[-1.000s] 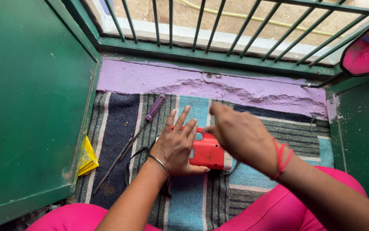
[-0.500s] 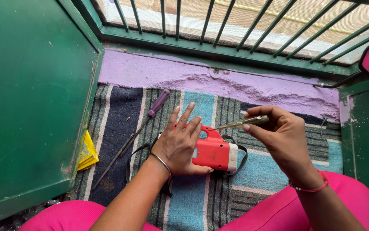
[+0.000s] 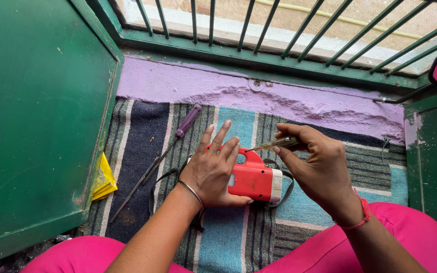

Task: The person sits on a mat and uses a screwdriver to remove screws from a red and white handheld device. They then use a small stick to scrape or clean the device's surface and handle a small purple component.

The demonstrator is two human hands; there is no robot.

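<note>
Left hand [image 3: 212, 171] flat, fingers spread, pinning red plastic torch [image 3: 254, 178]; right hand [image 3: 319, 169] pinching small clear-handled screwdriver [image 3: 274, 144]; advisable: tip seated squarely, torch pressed firm.

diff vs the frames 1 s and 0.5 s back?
The right hand lifted off the red torch and drew back to its right, now pinching a small screwdriver with its tip aimed at the torch. The left hand stayed flat on the torch. The purple-handled screwdriver and yellow packet are unmoved on the striped mat.
</note>
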